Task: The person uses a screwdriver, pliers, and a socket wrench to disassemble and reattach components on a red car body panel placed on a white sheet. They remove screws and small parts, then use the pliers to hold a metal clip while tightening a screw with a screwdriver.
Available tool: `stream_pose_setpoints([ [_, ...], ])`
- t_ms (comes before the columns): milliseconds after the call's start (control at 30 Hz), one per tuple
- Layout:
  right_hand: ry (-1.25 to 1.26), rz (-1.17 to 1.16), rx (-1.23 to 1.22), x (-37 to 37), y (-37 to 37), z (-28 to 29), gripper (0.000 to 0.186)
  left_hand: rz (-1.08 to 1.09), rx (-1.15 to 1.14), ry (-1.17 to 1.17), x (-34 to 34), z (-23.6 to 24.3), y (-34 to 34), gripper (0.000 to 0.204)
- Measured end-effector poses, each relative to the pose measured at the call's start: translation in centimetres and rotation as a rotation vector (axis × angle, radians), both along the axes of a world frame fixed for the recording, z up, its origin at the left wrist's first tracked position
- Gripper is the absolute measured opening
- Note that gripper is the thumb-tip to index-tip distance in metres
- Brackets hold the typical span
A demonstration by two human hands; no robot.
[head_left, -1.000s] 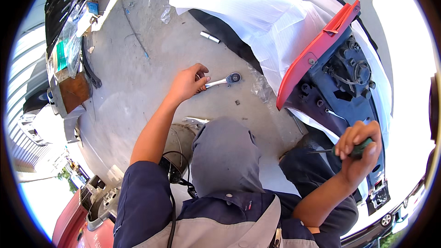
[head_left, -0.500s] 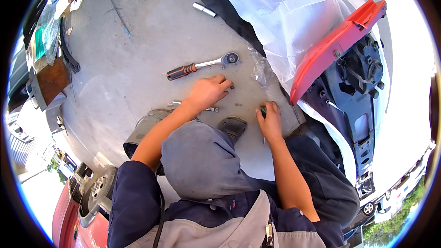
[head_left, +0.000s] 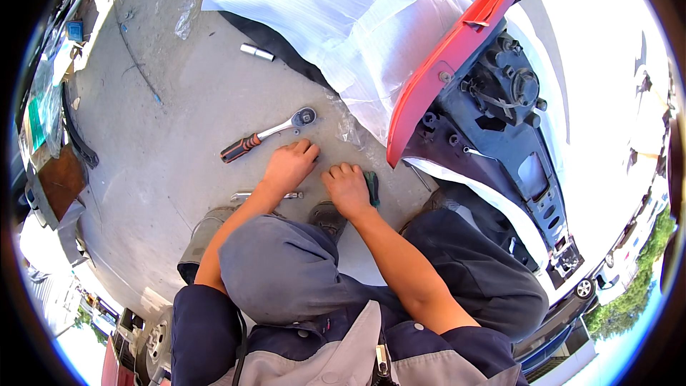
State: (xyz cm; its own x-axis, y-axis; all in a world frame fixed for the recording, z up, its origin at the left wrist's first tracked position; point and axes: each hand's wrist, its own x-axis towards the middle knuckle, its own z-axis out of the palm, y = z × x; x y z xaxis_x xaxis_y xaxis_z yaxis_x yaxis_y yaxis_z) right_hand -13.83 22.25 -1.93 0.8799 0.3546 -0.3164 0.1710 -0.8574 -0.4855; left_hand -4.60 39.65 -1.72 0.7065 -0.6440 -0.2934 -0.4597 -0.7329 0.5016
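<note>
On the concrete floor in front of me, my left hand (head_left: 293,164) has its fingers curled down; whatever they hold is hidden. Close to its right, my right hand (head_left: 348,190) also has bent fingers, their tips at the floor, hiding anything beneath. Along the outer side of my right hand is a dark green object (head_left: 371,187), like a tool handle; I cannot tell whether the hand touches it. A ratchet wrench (head_left: 271,133) with an orange and black grip lies just beyond my left hand. A thin metal tool (head_left: 287,195) lies partly behind my left forearm.
A silver socket (head_left: 257,52) lies farther off. To the right, a red body panel (head_left: 450,71) adjoins a black car part (head_left: 511,89) on white sheeting (head_left: 336,21). A small wrench (head_left: 477,153) rests on the black part. My shoe (head_left: 328,219) is close below my hands.
My right hand has moved left, nearer my left hand. The green object, earlier between its thumb and fingers, now shows on its outer side. The whole view has shifted.
</note>
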Motion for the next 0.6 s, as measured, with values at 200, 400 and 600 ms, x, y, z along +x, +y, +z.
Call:
stream_pose_setpoints([
  [200,-0.065,0.037,-0.036,0.0,-0.4,-0.3,0.008,0.003,0.001,0.006,0.0,0.0,-0.2,0.022],
  [400,-0.072,0.024,-0.024,-0.1,-0.4,-1.0,0.008,-0.006,-0.01,-0.007,0.1,-0.1,-0.4,0.022],
  [600,0.051,-0.079,0.17,-0.1,-1.1,0.1,0.018,0.017,-0.045,-0.014,0.2,-0.2,-0.2,0.027],
])
